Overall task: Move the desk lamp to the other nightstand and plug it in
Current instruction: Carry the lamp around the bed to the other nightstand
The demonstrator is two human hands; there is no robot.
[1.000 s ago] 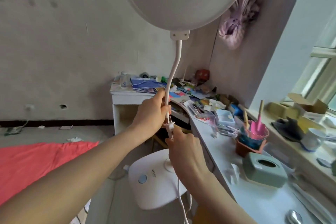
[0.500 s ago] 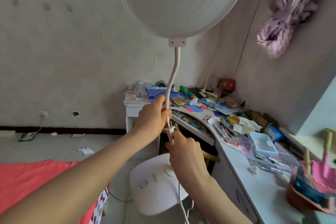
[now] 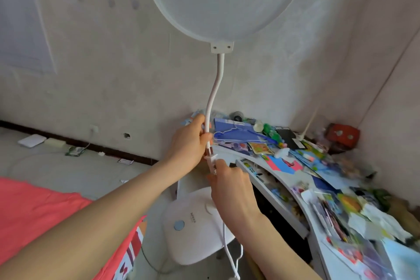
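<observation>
Lamp: looks light, top-heavy, neck bendy, so grab low
Left hand: wrapped round the neck
Right hand: pinching the plug

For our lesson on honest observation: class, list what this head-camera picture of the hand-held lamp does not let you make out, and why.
Head view throughout.
- Lamp head: top cut off by the upper edge.
- Plug: lower part hidden inside the right hand; prongs too blurred to count.
- Lamp neck: a stretch covered by the left hand.
- Cord: runs off the bottom edge.
- Papers at right: motion-blurred, unreadable.
</observation>
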